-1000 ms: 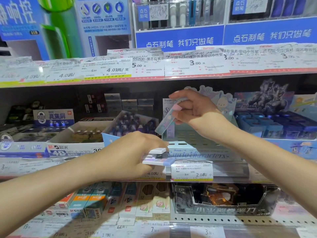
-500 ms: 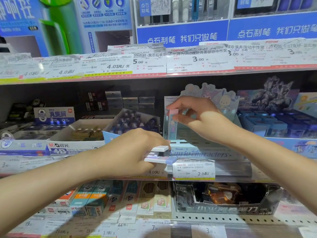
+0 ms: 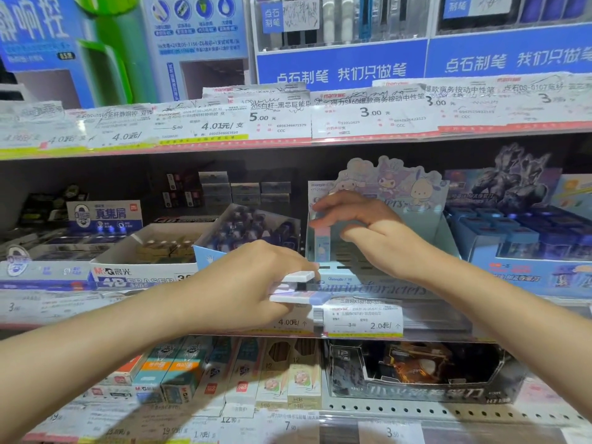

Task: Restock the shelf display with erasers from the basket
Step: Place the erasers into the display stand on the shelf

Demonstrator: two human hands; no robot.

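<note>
Legible text on the shelf fixtures and cartons

Blue header boards [image 3: 342, 72] read "点石制笔 我们只做笔". Upper-rail price tags [image 3: 221, 126] show "4.01元/支", "5.00" and "3.00"; one carries "205白杆-黑芯巨能". A white carton [image 3: 141, 274] is marked "M&G 晨光 4B ERASER". A card behind it [image 3: 109, 214] reads "真集屑". The pale blue display tray [image 3: 371, 285] bears "Sanrio characters". Middle-rail tags [image 3: 363, 318] show "2.0元/个" and "4.0元/个". Bottom-rail tags [image 3: 290, 426] read "7" and "3.50".
</note>
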